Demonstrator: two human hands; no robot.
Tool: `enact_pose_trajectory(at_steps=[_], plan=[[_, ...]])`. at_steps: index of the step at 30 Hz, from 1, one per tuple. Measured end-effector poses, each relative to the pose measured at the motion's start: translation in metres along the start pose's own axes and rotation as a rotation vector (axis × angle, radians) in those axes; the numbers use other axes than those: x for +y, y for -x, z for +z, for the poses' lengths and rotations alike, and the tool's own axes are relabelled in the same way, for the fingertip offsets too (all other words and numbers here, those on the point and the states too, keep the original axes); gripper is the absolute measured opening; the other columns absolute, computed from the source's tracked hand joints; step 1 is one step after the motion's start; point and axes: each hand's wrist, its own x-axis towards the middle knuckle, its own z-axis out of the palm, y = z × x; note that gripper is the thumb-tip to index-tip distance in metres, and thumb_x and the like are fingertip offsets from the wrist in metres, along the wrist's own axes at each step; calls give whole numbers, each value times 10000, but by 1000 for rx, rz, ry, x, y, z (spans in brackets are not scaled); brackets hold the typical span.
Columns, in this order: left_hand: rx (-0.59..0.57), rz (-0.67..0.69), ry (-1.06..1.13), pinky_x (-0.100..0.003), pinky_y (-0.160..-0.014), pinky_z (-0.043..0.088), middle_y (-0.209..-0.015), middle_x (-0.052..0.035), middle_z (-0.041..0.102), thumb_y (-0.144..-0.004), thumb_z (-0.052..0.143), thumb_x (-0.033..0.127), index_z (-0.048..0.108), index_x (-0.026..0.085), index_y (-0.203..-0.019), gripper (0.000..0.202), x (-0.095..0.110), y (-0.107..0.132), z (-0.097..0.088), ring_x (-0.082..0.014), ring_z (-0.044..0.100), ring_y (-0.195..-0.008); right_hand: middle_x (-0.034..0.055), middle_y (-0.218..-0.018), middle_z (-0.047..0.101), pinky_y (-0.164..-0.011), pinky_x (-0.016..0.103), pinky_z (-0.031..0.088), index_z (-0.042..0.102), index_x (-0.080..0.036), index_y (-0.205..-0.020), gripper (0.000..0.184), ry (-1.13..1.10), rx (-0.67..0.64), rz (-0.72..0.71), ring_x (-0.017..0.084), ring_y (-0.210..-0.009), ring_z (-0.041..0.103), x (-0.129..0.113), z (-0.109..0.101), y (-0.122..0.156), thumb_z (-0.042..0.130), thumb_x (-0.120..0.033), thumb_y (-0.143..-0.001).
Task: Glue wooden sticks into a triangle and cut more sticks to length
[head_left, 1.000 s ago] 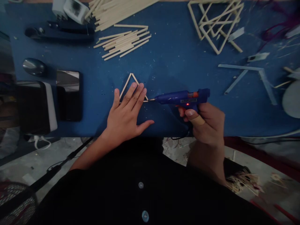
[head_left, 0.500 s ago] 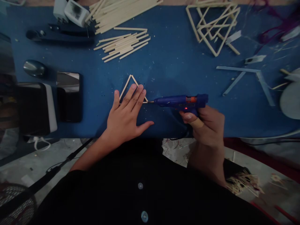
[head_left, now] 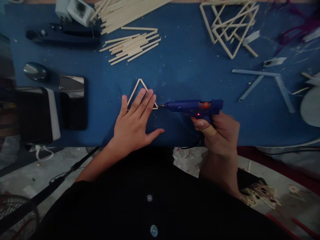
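Three thin wooden sticks form a small triangle (head_left: 133, 91) on the blue table. My left hand (head_left: 135, 123) lies flat over it with fingers stretched, covering much of its lower side and part of its right side. In my right hand (head_left: 220, 133) is a blue hot glue gun (head_left: 183, 106), its red light lit and its nozzle pointing left. The metal tip meets or nearly meets the triangle's lower right corner; I cannot tell if they touch. A strip of tape or bandage wraps my right thumb.
Loose sticks (head_left: 135, 46) lie in piles at the back. Joined stick triangles (head_left: 232, 26) are heaped at the back right, near a clear angled strip (head_left: 257, 72). To the left are a phone (head_left: 73, 103), a computer mouse (head_left: 36, 71) and white adapters (head_left: 80, 12).
The glue gun's tip has shifted very slightly at the triangle's lower right corner. My left hand stays in place on the sticks. The whole view has moved a little.
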Motion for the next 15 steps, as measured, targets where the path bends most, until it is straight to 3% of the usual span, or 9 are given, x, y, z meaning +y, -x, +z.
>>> enact_pose_trajectory(at_steps=[11,15], plan=[[2,1,5,-657,-1455,66,-1847,-176,389,-1042,696,606,257,171,-1832,1004,0,0,1,-441,331,-1738,-23,-735,697,-569,334,465,830,-310,-995,147,-10,1,-20,174,-603,612,4,1,3,762,-433,-1033],[8,4,11,-660,-1452,71,-1845,-177,393,-1043,700,597,242,179,-1837,1007,-1,1,1,-445,329,-1739,-15,-734,702,-561,334,454,818,-291,-971,179,-22,-68,-42,178,-601,624,4,0,2,758,-447,-1037]])
